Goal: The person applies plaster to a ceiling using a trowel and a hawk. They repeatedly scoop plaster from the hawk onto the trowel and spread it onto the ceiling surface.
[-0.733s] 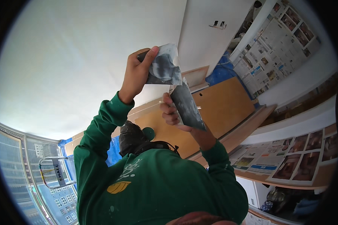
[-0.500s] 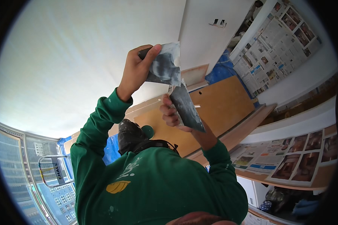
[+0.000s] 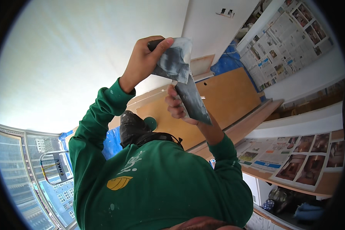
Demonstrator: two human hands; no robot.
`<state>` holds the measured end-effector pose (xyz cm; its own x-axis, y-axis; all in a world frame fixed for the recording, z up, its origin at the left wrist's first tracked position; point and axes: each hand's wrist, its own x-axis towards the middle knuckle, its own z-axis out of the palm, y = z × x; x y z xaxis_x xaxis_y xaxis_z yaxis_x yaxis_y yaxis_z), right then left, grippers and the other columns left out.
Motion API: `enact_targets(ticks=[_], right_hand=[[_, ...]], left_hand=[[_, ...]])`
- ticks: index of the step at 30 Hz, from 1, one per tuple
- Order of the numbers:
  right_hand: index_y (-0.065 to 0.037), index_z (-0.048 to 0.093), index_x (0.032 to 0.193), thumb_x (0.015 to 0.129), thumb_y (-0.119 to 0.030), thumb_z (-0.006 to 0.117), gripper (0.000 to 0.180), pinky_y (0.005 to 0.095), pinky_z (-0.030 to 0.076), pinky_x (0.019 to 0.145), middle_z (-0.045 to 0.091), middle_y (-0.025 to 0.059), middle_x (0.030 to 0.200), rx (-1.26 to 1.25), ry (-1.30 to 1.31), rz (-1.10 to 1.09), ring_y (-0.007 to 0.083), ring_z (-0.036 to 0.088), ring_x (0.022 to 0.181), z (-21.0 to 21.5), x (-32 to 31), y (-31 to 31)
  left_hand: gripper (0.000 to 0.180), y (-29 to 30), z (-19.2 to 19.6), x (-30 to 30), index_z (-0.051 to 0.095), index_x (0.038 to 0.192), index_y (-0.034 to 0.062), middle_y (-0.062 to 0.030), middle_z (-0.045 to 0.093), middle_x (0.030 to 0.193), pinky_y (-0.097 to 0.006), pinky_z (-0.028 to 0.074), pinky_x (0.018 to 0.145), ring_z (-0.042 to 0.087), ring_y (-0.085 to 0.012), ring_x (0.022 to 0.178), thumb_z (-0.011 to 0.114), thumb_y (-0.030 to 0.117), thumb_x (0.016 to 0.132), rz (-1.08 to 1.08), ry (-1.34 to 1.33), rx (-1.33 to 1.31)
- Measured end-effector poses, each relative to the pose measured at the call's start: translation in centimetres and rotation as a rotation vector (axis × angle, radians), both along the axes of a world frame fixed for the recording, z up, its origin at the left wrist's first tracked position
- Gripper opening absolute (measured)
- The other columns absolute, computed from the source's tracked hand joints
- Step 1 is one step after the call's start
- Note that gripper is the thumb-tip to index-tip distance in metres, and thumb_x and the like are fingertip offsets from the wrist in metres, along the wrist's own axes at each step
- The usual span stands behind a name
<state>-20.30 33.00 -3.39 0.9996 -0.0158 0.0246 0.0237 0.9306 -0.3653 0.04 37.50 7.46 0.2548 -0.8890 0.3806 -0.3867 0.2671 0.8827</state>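
My left hand (image 3: 140, 63) grips the dark handle of a wide putty knife (image 3: 174, 61), its thumb pressed on the blade. White filler smears that blade, thickest toward its right edge. In my right hand (image 3: 176, 105) is a second putty knife (image 3: 195, 100), its grey blade thinly streaked with white and slanting down to the right. The lower corner of the left blade overlaps the upper end of the right one, and they look to be touching. My fingers curl behind the right blade, so its handle is hidden.
A white wall (image 3: 84, 50) rises on the left. Below lie a brown board (image 3: 230, 103), blue sheeting (image 3: 112, 147) and a round green object (image 3: 150, 123). Newspaper covers a ledge (image 3: 270, 153) on the right. A metal-framed rail (image 3: 50, 172) stands by the window (image 3: 17, 165).
Both hands have shifted slightly right with their putty knives, the left also upward. The left blade now overlaps more of the right blade's top.
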Motion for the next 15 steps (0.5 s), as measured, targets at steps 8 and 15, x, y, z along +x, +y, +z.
enact_targets(ticks=[8,15], right_hand=[[-0.013,0.047,0.102,0.102,-0.039,0.048,0.027,0.0243,0.028,0.051,0.033,-0.0017,0.078,0.059,-0.069,0.047,0.0111,0.034,0.062,0.47,-0.08,-0.03],[-0.013,0.049,0.104,0.102,-0.039,0.047,0.026,0.0247,0.028,0.052,0.034,-0.0019,0.079,0.056,-0.016,0.059,0.0116,0.034,0.063,-0.44,0.43,-0.06]], left_hand=[[0.046,-0.5,-0.28,0.16,0.059,0.075,-0.0019,0.0063,0.044,0.062,-0.026,0.031,0.052,0.036,-0.004,0.061,0.063,0.034,0.103,0.032,0.148,-0.094],[0.038,0.32,-0.9,-0.49,0.063,0.082,-0.001,0.0058,0.051,0.066,-0.023,0.036,0.056,0.042,-0.0028,0.064,0.063,0.03,0.104,-0.053,0.036,-0.061]])
